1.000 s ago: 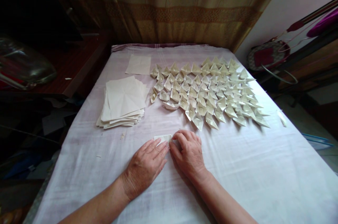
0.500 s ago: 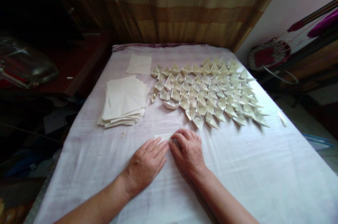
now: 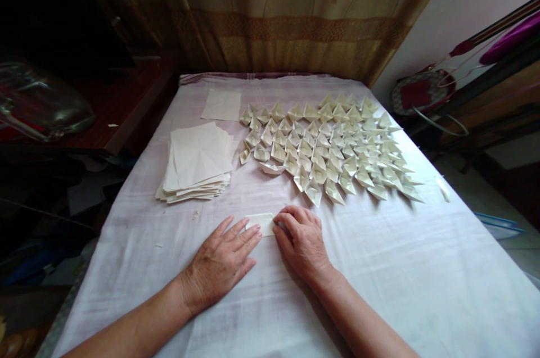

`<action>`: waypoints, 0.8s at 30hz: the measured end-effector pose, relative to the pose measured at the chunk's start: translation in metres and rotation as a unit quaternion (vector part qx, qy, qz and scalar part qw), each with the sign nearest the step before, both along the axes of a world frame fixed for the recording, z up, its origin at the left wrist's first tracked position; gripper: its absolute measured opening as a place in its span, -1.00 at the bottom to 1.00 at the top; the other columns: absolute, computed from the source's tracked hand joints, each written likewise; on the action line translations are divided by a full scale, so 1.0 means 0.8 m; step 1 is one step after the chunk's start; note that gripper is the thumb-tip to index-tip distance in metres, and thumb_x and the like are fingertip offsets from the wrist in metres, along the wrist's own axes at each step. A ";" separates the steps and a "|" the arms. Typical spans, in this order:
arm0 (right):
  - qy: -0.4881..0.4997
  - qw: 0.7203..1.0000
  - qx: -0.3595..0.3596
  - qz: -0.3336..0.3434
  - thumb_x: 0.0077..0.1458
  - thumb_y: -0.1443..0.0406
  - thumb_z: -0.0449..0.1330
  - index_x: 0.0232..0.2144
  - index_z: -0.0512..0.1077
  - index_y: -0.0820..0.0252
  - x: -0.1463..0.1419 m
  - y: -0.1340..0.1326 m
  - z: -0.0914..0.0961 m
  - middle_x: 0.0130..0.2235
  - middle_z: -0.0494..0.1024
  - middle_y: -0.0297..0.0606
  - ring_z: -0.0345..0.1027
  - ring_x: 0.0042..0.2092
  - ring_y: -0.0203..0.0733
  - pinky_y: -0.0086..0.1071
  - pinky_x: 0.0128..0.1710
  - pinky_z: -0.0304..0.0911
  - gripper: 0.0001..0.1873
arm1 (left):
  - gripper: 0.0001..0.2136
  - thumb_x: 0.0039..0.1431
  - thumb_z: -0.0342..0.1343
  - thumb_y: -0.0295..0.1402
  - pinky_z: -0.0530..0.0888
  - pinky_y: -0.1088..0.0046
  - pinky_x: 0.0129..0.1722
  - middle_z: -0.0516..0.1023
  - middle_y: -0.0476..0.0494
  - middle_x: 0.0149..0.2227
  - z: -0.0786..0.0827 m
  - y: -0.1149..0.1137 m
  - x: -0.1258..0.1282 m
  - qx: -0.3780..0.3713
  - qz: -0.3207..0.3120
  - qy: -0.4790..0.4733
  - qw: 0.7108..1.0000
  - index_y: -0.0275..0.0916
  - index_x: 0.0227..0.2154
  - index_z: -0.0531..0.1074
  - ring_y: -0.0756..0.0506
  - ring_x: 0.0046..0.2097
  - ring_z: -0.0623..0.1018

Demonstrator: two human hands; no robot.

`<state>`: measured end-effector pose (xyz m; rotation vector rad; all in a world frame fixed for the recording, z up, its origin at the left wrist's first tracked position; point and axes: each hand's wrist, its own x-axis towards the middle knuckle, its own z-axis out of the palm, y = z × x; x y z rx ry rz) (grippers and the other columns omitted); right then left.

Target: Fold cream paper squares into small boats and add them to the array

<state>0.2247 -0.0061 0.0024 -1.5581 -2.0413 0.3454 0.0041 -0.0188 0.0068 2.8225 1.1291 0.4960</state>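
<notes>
A small folded piece of white paper (image 3: 264, 223) lies flat on the cloth between my hands. My left hand (image 3: 223, 259) is spread, palm down, with its fingertips resting on the paper's left part. At the paper's right end, the thumb and curled fingers of my right hand (image 3: 300, 239) pinch its edge. Beyond them stand rows of folded paper boats (image 3: 320, 155), packed close together. To the left is a stack of square paper sheets (image 3: 198, 158) with creases in the top sheet.
A single paper sheet (image 3: 221, 105) lies behind the stack. The table wears a pale checked cloth (image 3: 400, 273). Behind it hangs a brown patterned curtain (image 3: 287, 26). On the left, a dark red cabinet (image 3: 126, 116) carries a shiny bag (image 3: 46, 99). A handbag (image 3: 422, 91) is at the right.
My left hand has slid left along the paper and its fingers have spread, uncovering more of it. My right hand stays at the right end.
</notes>
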 end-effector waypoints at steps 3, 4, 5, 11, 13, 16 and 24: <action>0.000 1.000 0.002 -0.004 0.20 0.31 0.17 -0.27 0.47 0.08 0.000 0.000 0.000 -0.17 0.51 -0.27 0.33 -0.12 -0.12 -0.22 -0.08 0.10 -0.92 | -0.66 0.34 0.05 -0.21 0.10 0.17 0.32 0.53 -0.07 0.13 0.003 0.000 -0.011 -0.001 -0.005 -0.002 1.000 -0.15 0.12 0.41 -0.16 0.23 0.40; -0.001 1.000 0.002 -0.006 0.20 0.31 0.17 -0.27 0.47 0.08 0.000 0.000 0.000 -0.16 0.51 -0.27 0.33 -0.12 -0.12 -0.22 -0.08 0.10 -0.93 | -0.66 0.34 0.05 -0.21 0.09 0.17 0.32 0.53 -0.07 0.12 0.004 0.000 -0.014 0.001 -0.005 -0.001 1.000 -0.16 0.11 0.42 -0.16 0.22 0.40; -0.003 1.000 0.002 -0.007 0.20 0.31 0.18 -0.27 0.47 0.08 0.000 0.000 -0.001 -0.16 0.52 -0.27 0.34 -0.12 -0.12 -0.22 -0.08 0.10 -0.93 | -0.67 0.34 0.04 -0.22 0.09 0.16 0.32 0.53 -0.07 0.12 0.005 0.000 -0.017 0.002 -0.005 0.001 1.000 -0.16 0.11 0.42 -0.17 0.22 0.40; -0.020 0.999 0.032 0.010 0.24 0.32 0.10 -0.07 0.45 0.13 -0.004 -0.005 0.001 0.02 0.53 -0.14 0.33 0.06 -0.04 -0.14 0.04 0.11 -0.77 | -0.69 0.36 0.01 -0.26 0.13 0.13 0.30 0.54 -0.09 0.12 0.010 0.001 -0.022 0.005 -0.014 0.019 1.000 -0.17 0.10 0.43 -0.18 0.21 0.42; -0.046 0.995 0.040 0.084 0.27 0.29 0.07 0.08 0.39 0.14 -0.009 -0.010 0.005 0.18 0.44 -0.13 0.19 0.23 0.00 -0.07 0.19 0.01 -0.65 | -0.68 0.37 0.00 -0.26 0.12 0.13 0.31 0.54 -0.09 0.11 0.009 0.002 -0.020 0.005 -0.013 0.016 1.000 -0.18 0.10 0.43 -0.19 0.20 0.42; -0.089 0.973 -0.008 0.212 0.30 0.17 0.07 0.27 0.22 0.16 -0.013 -0.015 0.010 0.31 0.27 -0.17 0.02 0.35 -0.01 -0.01 0.33 -0.18 -0.47 | -0.68 0.36 0.01 -0.24 0.10 0.13 0.31 0.56 -0.08 0.09 0.008 0.002 -0.019 0.007 -0.006 0.003 1.000 -0.19 0.08 0.45 -0.20 0.19 0.43; -0.124 0.948 -0.079 0.281 0.32 0.05 0.04 0.37 0.04 0.08 0.029 -0.006 0.007 0.37 0.10 -0.20 -0.06 0.39 -0.03 0.05 0.38 -0.28 -0.34 | -0.70 0.35 0.02 -0.29 0.13 0.11 0.31 0.55 -0.06 0.09 0.011 0.004 -0.023 0.006 -0.015 0.018 1.000 -0.14 0.09 0.44 -0.18 0.19 0.43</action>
